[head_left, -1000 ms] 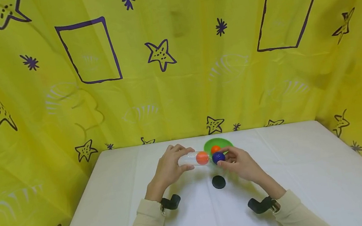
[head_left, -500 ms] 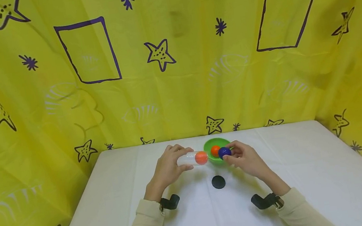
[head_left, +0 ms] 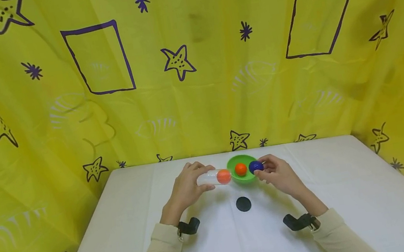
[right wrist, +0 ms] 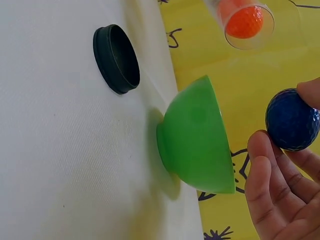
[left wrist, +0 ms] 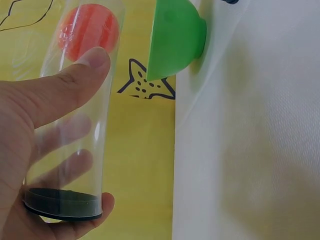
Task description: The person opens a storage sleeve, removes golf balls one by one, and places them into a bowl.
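Observation:
In the head view my left hand [head_left: 186, 185] grips a clear plastic tube [head_left: 206, 179] lying sideways, its open end toward the bowl. An orange ball [left wrist: 89, 32] sits inside near that open end, and a black cap [left wrist: 64, 205] closes the other. Thumb and fingertips of my right hand [head_left: 279, 173] pinch a dark blue golf ball [right wrist: 291, 120]. It is held above the right side of a green bowl [right wrist: 195, 140], overlapping the rim in the head view. Another orange ball [head_left: 240, 169] rests in the bowl.
A loose black lid [head_left: 243, 204] lies on the white table [head_left: 220, 245] in front of the bowl. Behind the table hangs a yellow patterned curtain [head_left: 190, 101]. Black wrist camera mounts [head_left: 298, 221] stick out inward from both wrists.
My right hand has carried the blue golf ball rightward and slightly back, from the tube's mouth to the bowl's right side. The left hand and tube have stayed nearly still.

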Demonstrator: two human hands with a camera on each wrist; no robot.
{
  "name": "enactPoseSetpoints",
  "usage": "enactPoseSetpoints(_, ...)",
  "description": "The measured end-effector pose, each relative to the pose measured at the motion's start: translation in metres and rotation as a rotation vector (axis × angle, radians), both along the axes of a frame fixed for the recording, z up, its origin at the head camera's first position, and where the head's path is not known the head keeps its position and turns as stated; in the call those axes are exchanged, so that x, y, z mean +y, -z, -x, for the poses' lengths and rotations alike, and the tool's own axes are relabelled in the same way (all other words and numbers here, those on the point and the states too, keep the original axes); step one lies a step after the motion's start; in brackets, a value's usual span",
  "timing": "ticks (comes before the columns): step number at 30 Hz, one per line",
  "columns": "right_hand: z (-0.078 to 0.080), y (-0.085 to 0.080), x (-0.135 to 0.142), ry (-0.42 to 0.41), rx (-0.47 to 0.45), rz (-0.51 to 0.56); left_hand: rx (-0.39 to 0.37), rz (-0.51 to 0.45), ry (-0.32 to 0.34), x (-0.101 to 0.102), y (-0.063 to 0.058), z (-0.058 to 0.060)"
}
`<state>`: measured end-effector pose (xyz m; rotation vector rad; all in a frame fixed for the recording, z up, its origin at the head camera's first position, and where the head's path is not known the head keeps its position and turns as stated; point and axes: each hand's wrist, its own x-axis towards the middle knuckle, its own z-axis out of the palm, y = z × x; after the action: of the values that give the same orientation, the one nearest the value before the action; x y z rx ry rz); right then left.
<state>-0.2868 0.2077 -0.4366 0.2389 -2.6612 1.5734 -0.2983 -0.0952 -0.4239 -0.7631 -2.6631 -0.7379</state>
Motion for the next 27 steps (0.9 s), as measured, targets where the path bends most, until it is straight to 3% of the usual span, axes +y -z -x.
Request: enactPoseSetpoints(27,0.008,0.011,0.022,0.075,0.086,-0.061,-0.023,-0.014,-0.012,0.001,-0.001,-0.002)
